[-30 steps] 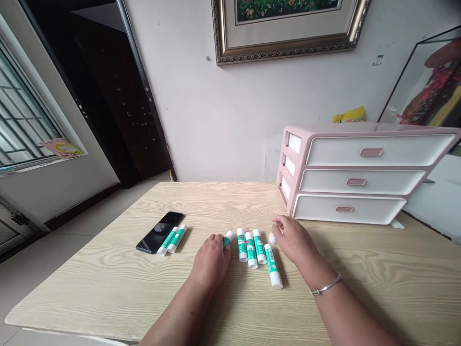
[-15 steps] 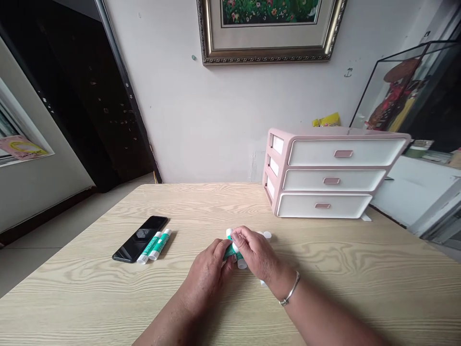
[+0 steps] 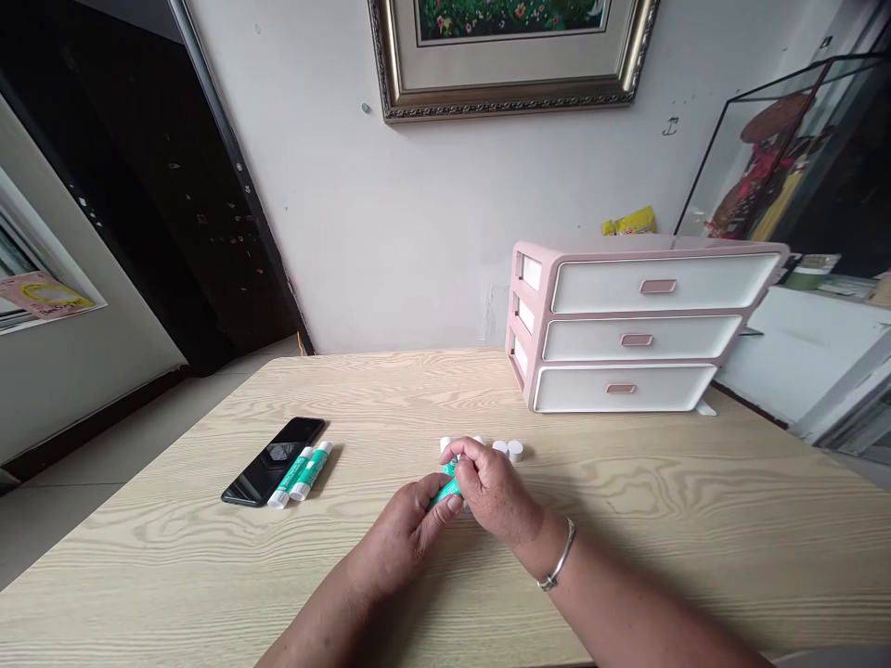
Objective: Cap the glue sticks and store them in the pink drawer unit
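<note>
My left hand (image 3: 407,529) is closed round a green and white glue stick (image 3: 445,489) just above the wooden table (image 3: 661,501). My right hand (image 3: 496,492), with a silver bracelet on its wrist, pinches the upper end of the same stick. Behind my hands lie more glue sticks, mostly hidden, and small white caps (image 3: 508,450). Two more glue sticks (image 3: 301,473) lie side by side to the left, next to a black phone (image 3: 268,460).
A pink and white three-drawer organiser (image 3: 626,334), drawers shut, stands at the back right of the table. A framed picture (image 3: 508,56) hangs on the wall behind. A dark doorway is at the left, a glass case at the right.
My left hand lifted one glue stick off the table. My right hand came in from the right and closed on the stick's top end. The view shifted right.
</note>
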{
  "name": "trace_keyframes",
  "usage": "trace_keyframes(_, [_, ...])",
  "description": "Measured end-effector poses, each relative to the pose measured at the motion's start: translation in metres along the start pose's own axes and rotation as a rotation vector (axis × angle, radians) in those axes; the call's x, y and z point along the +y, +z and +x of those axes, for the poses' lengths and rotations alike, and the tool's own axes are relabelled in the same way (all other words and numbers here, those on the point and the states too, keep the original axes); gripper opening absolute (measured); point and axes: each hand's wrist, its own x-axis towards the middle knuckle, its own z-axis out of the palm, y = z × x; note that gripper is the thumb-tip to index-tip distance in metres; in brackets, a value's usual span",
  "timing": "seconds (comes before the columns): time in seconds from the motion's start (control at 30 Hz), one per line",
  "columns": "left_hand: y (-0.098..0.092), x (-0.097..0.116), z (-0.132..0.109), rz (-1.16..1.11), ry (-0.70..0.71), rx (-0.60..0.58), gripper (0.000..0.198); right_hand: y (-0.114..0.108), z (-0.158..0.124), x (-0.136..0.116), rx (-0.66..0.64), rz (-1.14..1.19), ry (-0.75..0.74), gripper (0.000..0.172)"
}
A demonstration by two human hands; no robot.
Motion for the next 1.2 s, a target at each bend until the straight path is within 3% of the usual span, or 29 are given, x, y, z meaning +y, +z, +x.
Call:
trace_keyframes(0.27, [-0.001, -0.018, -0.004, -0.570, -0.233, -0.214, 0.043, -0.006, -0.006, -0.011, -0.023, 0.041, -0.187, 0.023])
trace_keyframes(0.53, [0.005, -0.007, -0.016, -0.903, -0.288, -0.284, 0.043, -0.013, -0.014, -0.011, -0.119, 0.077, -0.431, 0.020])
trace_keyframes(0.6, [0.007, -0.004, -0.026, -0.968, -0.332, -0.265, 0.046, -0.024, -0.012, -0.004, -0.058, 0.054, -0.405, 0.018])
trace_keyframes(0.67, [0.006, -0.004, -0.036, -0.996, -0.368, -0.182, 0.049, -0.039, -0.006, 0.004, 0.139, 0.007, -0.295, 0.019])
trace_keyframes(0.73, [0.002, -0.006, -0.042, -0.906, -0.372, -0.001, 0.049, -0.054, 0.004, 0.011, 0.357, -0.072, -0.140, 0.021])
trace_keyframes(0.8, [-0.005, -0.008, -0.044, -0.675, -0.363, 0.185, 0.046, -0.063, 0.016, 0.016, 0.429, -0.219, -0.002, 0.021])
trace_keyframes(0.87, [-0.015, -0.014, -0.042, -0.351, -0.363, 0.299, 0.044, -0.067, 0.025, 0.021, 0.387, -0.379, 0.106, 0.023])
trace_keyframes(1.0, [-0.033, -0.033, -0.032, 0.284, -0.368, 0.419, 0.043, -0.070, 0.031, 0.043, 0.279, -0.524, 0.295, 0.030])
trace_keyframes(1.2, [-0.049, -0.053, -0.028, 0.821, -0.437, 0.480, 0.031, -0.075, 0.035, 0.060, 0.198, -0.548, 0.475, 0.031])
